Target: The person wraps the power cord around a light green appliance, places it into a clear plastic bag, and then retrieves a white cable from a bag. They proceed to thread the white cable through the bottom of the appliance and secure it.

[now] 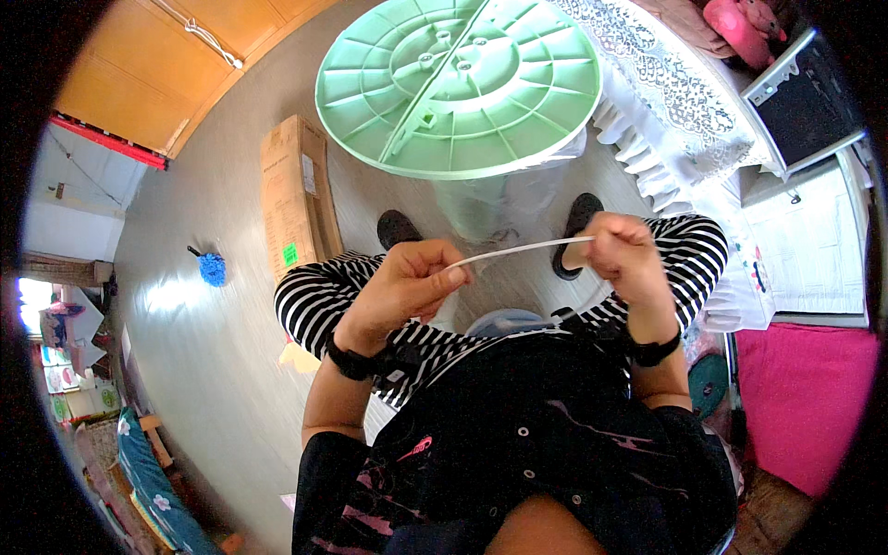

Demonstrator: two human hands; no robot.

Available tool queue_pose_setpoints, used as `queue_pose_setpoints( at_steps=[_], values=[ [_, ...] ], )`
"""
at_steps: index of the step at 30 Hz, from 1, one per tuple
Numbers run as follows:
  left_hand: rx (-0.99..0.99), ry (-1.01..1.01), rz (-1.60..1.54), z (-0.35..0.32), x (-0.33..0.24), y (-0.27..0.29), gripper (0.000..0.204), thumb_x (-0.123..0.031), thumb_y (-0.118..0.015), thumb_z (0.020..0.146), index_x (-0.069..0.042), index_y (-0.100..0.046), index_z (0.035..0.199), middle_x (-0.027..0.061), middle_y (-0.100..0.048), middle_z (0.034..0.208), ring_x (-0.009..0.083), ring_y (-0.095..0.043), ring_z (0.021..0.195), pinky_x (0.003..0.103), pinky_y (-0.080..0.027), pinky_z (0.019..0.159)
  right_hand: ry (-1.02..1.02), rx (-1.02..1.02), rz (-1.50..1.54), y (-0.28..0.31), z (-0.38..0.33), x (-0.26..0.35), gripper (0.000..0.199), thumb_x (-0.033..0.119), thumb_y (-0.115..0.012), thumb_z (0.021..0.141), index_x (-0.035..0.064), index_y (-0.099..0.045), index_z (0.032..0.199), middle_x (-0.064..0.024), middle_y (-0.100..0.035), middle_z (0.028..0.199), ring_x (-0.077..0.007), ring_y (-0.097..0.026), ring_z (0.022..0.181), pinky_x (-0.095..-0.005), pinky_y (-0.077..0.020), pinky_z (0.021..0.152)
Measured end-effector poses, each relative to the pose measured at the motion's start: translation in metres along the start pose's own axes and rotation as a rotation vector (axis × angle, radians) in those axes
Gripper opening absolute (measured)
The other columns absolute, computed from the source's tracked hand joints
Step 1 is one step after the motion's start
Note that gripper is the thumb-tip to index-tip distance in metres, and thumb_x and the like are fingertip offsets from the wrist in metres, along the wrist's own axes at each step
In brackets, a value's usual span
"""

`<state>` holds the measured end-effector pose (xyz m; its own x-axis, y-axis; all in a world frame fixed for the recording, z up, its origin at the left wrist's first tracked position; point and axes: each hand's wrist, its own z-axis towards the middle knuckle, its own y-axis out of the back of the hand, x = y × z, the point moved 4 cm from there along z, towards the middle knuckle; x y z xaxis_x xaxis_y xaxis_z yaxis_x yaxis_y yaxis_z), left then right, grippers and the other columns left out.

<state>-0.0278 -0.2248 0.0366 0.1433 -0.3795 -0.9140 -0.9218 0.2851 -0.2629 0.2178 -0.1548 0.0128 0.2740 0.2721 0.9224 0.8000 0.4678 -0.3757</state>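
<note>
A thin white cord (524,248) stretches between my two hands in a slight upward bow, above my lap. My left hand (407,285) is closed, pinching one end of the stretch between thumb and fingers. On the other side, my right hand (629,257) grips the cord with its fingers curled in; the fingertips are partly hidden. Beyond my hands stands a large round mint-green plastic piece (490,139) with raised ribs, on a base in clear plastic wrap (490,196). Both hands are apart from it.
A long cardboard box (285,199) stands left of my knees. Further left, a blue fluffy duster (212,269) lies on the grey floor (185,370). To the right are a lace-covered surface (684,102) and a pink cloth (805,398). An orange cabinet (139,74) is at the far left.
</note>
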Motion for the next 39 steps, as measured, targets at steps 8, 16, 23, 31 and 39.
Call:
queue_pose_setpoints(
  at_steps=[8,16,23,31,39],
  values=[
    [-0.138,-0.016,0.442,-0.030,0.001,0.057,0.018,-0.014,-0.058,0.087,0.001,-0.064,0.092,-0.0021,-0.056,0.066,0.0031,-0.044,0.058,0.020,-0.036,0.051,0.082,-0.247,-0.822,0.064,-0.002,0.038,0.009,0.003,-0.055,0.083,-0.0015,-0.060,0.077,-0.0012,-0.051,0.063,-0.0103,-0.046,0.054,-0.0240,-0.0370,0.053],
    [-0.506,-0.141,0.750,-0.012,-0.020,0.114,0.019,-0.014,-0.056,0.088,0.003,-0.064,0.085,0.0011,-0.057,0.063,0.0057,-0.048,0.060,0.022,-0.041,0.054,0.224,-0.699,-1.544,0.093,0.037,0.043,0.021,0.027,-0.068,0.075,0.0070,-0.069,0.075,-0.0120,-0.060,0.057,-0.0284,-0.057,0.049,-0.0352,-0.0449,0.050],
    [-0.577,-0.463,0.693,0.014,-0.050,0.130,0.012,-0.009,-0.053,0.089,-0.002,-0.062,0.087,0.0000,-0.055,0.069,0.0070,-0.050,0.064,0.023,-0.042,0.058,0.245,-0.619,-0.681,0.096,0.109,0.053,0.023,0.021,-0.060,0.085,-0.0018,-0.062,0.082,-0.0053,-0.062,0.064,-0.0101,-0.055,0.051,-0.0229,-0.0446,0.050],
    [-0.602,-0.613,0.389,0.039,-0.070,0.130,0.013,-0.010,-0.050,0.090,-0.002,-0.060,0.091,0.0010,-0.061,0.085,0.0089,-0.054,0.078,0.025,-0.046,0.070,0.220,-0.497,-0.117,0.058,0.162,0.052,0.017,0.019,-0.046,0.092,0.0049,-0.055,0.088,-0.0041,-0.061,0.076,-0.0096,-0.057,0.060,-0.0226,-0.0475,0.057],
    [-0.524,-0.741,0.516,0.082,-0.077,0.137,0.022,-0.013,-0.050,0.090,-0.001,-0.059,0.106,0.0040,-0.063,0.089,0.0103,-0.055,0.081,0.025,-0.047,0.069,0.557,0.111,-0.357,0.027,0.202,0.033,0.033,0.018,-0.048,0.091,-0.0004,-0.050,0.118,-0.0124,-0.057,0.110,-0.0204,-0.058,0.095,-0.0302,-0.0512,0.077]
  ],
)
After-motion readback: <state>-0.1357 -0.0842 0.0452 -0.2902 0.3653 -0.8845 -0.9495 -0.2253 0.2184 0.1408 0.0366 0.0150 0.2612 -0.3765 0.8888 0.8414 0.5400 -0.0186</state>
